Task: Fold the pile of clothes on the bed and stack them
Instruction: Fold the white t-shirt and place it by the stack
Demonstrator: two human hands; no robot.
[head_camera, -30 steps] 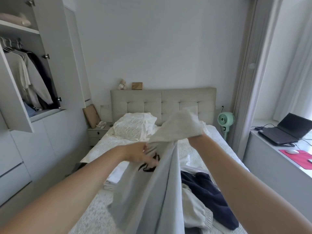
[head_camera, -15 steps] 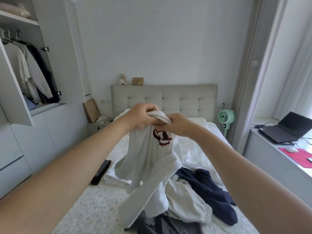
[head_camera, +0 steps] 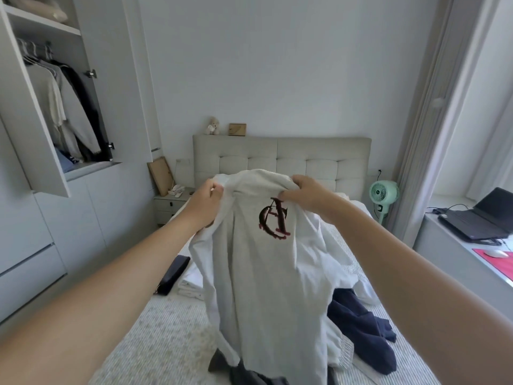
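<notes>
I hold a white shirt [head_camera: 261, 279] with a dark red emblem up over the bed [head_camera: 155, 337]. My left hand [head_camera: 205, 204] grips its top edge on the left. My right hand [head_camera: 308, 193] grips the top edge on the right, thumb near the emblem. The shirt hangs down and hides much of the pile. A navy garment [head_camera: 363, 332] lies on the bed to the right, with white clothes [head_camera: 358, 279] behind it and a dark grey piece [head_camera: 249, 376] at the bottom. Folded white items [head_camera: 191, 284] sit on the bed to the left.
A black pouch [head_camera: 173, 275] lies beside the folded items. An open wardrobe [head_camera: 55, 107] with hanging clothes stands on the left, a nightstand [head_camera: 169, 207] by the headboard. A green fan [head_camera: 384, 194], a laptop [head_camera: 480, 215] and a mouse [head_camera: 497, 253] are on the right.
My hands have moved apart along the shirt's top edge, spreading it wider. The shirt hangs flatter, emblem now plainly facing me.
</notes>
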